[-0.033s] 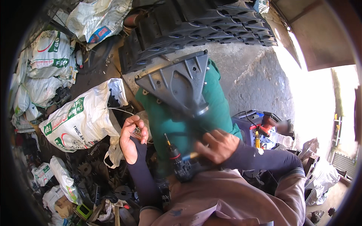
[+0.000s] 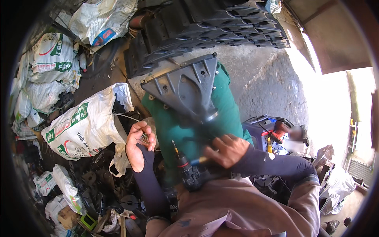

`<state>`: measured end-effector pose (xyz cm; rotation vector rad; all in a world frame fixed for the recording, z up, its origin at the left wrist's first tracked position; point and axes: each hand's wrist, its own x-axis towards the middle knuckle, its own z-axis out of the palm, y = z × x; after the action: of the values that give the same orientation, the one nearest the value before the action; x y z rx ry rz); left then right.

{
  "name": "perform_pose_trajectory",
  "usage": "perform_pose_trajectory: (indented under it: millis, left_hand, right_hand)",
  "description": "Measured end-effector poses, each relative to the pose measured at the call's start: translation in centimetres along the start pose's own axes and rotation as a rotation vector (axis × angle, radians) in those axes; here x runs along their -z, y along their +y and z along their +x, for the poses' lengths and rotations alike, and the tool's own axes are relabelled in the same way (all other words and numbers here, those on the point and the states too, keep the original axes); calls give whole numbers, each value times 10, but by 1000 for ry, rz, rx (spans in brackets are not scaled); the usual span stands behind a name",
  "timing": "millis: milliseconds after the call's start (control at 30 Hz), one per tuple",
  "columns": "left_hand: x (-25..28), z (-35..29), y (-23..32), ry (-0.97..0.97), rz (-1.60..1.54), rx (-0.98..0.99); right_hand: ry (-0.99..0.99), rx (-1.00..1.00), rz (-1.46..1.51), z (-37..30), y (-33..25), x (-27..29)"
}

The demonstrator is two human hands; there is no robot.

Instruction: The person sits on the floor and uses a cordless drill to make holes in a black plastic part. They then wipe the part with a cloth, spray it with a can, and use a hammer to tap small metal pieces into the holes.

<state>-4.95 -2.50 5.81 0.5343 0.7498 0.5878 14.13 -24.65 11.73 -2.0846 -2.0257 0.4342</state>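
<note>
A black triangular plastic part (image 2: 185, 85) with ribs and a rounded end lies across my green-trousered thighs. My left hand (image 2: 137, 146) is raised left of my lap, its fingers curled around several small thin metal pieces that look like screws. Over my lap, my right hand (image 2: 231, 151) has its fingers bent inward; its fingertips are blurred, so what they hold, if anything, cannot be told. Beside those fingertips is a blue and yellow handle (image 2: 198, 160). A black cordless drill (image 2: 189, 173) with a bit fitted rests against my lap between my hands, bit pointing away from me.
Stacked black plastic panels (image 2: 213, 33) stand at the far side. A white woven sack (image 2: 87, 122) lies at my left, with more sacks (image 2: 53, 59) behind. A red power tool (image 2: 281, 130) sits on a blue crate (image 2: 258, 122) at my right. Black parts (image 2: 128, 202) clutter the lower left.
My right hand has shifted very slightly over my lap. Otherwise the scene looks the same.
</note>
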Motion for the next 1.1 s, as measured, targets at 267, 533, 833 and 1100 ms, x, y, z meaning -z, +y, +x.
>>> perform_pose_trajectory:
  millis: [267, 533, 833, 1100]
  left_hand:
    - [-27, 12, 0, -19, 86, 40]
    - [-67, 12, -9, -142, 54, 142]
    - [-114, 44, -15, -379, 342, 179]
    - [-122, 54, -8, -397, 398, 322]
  right_hand:
    - [213, -15, -84, 18, 30, -85]
    - [212, -57, 413, 32, 28, 5]
    - [163, -392, 1073, 99, 65, 43]
    - [-107, -403, 1322, 93, 87, 57]
